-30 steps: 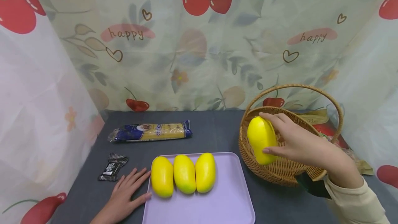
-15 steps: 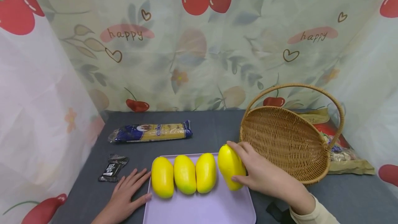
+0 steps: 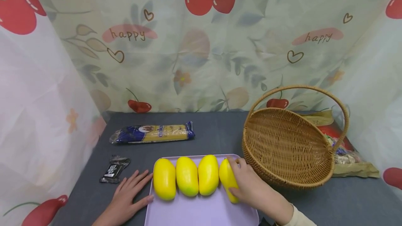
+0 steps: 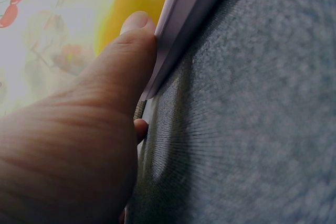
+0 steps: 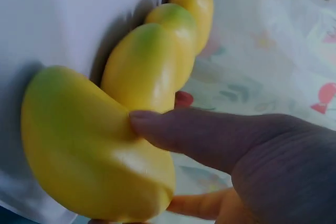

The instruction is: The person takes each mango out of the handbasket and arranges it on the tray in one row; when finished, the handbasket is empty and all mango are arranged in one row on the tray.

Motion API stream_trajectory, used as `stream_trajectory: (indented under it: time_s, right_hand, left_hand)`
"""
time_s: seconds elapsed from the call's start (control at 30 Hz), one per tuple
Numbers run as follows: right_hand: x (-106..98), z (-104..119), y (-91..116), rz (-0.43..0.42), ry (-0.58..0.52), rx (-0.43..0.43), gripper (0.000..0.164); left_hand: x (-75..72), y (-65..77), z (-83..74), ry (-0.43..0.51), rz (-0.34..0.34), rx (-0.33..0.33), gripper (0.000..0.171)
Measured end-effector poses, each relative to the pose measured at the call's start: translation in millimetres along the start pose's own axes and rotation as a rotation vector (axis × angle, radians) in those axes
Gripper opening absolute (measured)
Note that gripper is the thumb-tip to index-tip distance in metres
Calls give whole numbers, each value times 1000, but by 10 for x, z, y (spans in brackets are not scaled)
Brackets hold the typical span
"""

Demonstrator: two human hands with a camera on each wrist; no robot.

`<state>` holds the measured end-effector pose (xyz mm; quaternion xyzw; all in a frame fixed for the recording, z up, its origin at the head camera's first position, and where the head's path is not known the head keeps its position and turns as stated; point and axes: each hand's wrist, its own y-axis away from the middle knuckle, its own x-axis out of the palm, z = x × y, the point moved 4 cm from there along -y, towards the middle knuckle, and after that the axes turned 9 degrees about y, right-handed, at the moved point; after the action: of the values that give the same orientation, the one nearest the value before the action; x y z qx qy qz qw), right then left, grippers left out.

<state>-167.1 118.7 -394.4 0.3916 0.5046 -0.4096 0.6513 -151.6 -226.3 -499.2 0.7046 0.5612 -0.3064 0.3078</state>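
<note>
My right hand (image 3: 251, 180) grips a yellow mango (image 3: 228, 180) between thumb and fingers at the right side of the lilac tray (image 3: 201, 215). In the right wrist view that mango (image 5: 89, 150) rests on the tray, its tip greenish. Three more mangoes lie side by side to its left: one at the left (image 3: 164, 179), a middle one (image 3: 187, 176) and a third (image 3: 208, 175). My left hand (image 3: 128, 198) lies with fingers spread beside the tray's left edge. In the left wrist view its thumb (image 4: 131, 45) touches the tray's rim (image 4: 173, 30).
A wicker basket (image 3: 289, 145) with a tall handle stands tilted at the right, a brown-and-red bag (image 3: 345, 149) behind it. A pasta packet (image 3: 154, 133) lies at the back left. A small black wrapped snack (image 3: 113, 169) sits left of my left hand. Printed curtains surround the table.
My right hand has carried the mango from over the basket leftward and down onto the tray, right of the other three. My left hand has stayed in place.
</note>
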Motion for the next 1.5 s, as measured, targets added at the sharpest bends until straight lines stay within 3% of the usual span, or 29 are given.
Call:
stream_trajectory:
  time_s: [0.17,0.43,1.5]
  right_hand:
    - [51,-23,9,-53,1,48,73]
    - [165,-35,77,-181,5,7,59]
    - [223,-33,-27,-248,25,69,66]
  left_hand:
    - [3,5,-8,2,2,-3,65]
    - [-7,22,-14,6,10,-12,66]
    - [-11,18,-11,10,3,-3,65]
